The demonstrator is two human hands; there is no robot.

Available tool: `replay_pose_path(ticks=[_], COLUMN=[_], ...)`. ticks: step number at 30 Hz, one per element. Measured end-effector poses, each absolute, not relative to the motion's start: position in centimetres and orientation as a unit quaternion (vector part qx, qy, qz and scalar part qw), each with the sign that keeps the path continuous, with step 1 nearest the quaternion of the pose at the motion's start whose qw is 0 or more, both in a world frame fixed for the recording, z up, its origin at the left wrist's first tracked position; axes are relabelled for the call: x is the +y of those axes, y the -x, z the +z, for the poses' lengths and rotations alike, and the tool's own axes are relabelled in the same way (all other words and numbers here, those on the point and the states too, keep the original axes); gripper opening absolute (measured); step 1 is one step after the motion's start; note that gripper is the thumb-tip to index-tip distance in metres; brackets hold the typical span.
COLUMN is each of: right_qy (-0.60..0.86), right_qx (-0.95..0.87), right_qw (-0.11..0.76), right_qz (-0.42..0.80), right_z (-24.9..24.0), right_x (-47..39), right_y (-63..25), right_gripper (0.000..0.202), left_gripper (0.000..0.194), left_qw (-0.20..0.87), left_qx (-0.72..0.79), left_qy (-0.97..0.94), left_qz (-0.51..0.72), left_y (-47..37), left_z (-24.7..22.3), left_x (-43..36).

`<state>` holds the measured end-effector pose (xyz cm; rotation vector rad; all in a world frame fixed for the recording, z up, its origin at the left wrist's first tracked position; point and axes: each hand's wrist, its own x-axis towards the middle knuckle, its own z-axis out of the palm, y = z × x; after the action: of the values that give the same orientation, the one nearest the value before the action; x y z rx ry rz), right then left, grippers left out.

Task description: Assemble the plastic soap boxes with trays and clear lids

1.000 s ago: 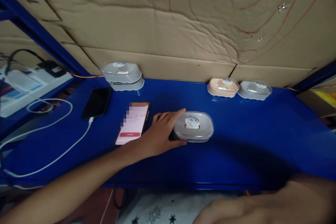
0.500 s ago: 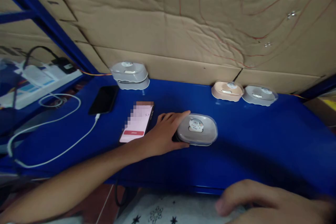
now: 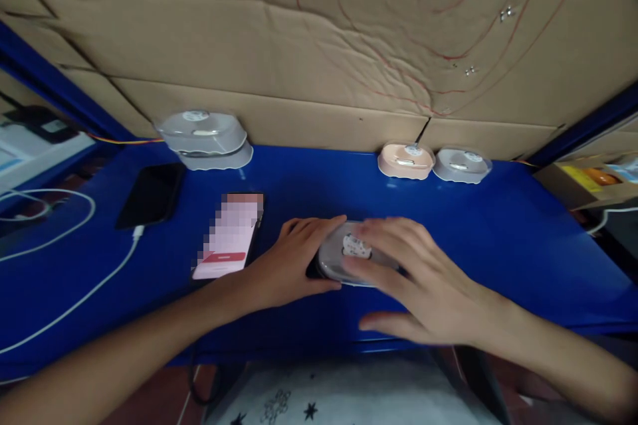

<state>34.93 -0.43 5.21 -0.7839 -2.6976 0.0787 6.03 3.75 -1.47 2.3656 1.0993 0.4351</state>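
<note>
A grey oval container [image 3: 331, 259] with a clear cover and a round white label lies on the blue table in front of me. My left hand [image 3: 306, 255] grips its left end, thumb along the near side and fingers along the far side. Above the right part of the container is my right hand [image 3: 416, 279], slightly blurred, its fingers apart and the thumb lower down. It covers part of the cover; whether the fingertips touch it I cannot tell.
Left of my hands lie a lit phone [image 3: 226, 236] and a dark phone [image 3: 151, 194] with a white cable. Along the cardboard wall [image 3: 319, 53] stand stacked grey containers [image 3: 207, 139], a pink container [image 3: 406, 161] and another grey container [image 3: 461, 166]. A cardboard box [image 3: 568, 182] is at the right.
My right hand has moved from the lower right up and left over the container. My left hand keeps its grip. The view has turned right.
</note>
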Motion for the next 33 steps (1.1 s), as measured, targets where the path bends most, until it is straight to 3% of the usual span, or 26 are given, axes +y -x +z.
replay_pose_path(ticks=[6, 9, 15, 20, 25, 33], right_qy=[0.312, 0.380, 0.597, 0.733, 0.733, 0.662], right_qx=[-0.942, -0.917, -0.794, -0.669, -0.664, -0.728], right_qw=[0.113, 0.105, 0.092, 0.090, 0.134, 0.173], right_qz=[0.047, 0.059, -0.062, -0.086, -0.068, -0.042], right_z=[1.4, 1.6, 1.7, 1.2, 1.1, 0.3], right_x=[2.7, 2.2, 2.1, 6.0, 12.0, 16.7], right_y=[-35.0, -40.3, -55.5, -62.8, -63.5, -59.5], right_gripper=[0.067, 0.067, 0.059, 0.053, 0.055, 0.052], left_gripper=[0.113, 0.104, 0.083, 0.069, 0.059, 0.060], left_qw=[0.244, 0.241, 0.238, 0.227, 0.215, 0.211], left_qx=[0.411, 0.416, 0.403, 0.397, 0.389, 0.385], left_qy=[-0.866, -0.864, -0.876, -0.884, -0.889, -0.892], left_qz=[0.150, 0.152, 0.118, 0.098, 0.110, 0.109], left_y=[-6.1, -6.0, -6.2, -6.2, -5.9, -5.9], left_z=[-1.2, -0.9, -0.5, -0.8, -0.6, -1.0], left_x=[3.5, 3.3, 3.4, 3.6, 3.4, 3.4])
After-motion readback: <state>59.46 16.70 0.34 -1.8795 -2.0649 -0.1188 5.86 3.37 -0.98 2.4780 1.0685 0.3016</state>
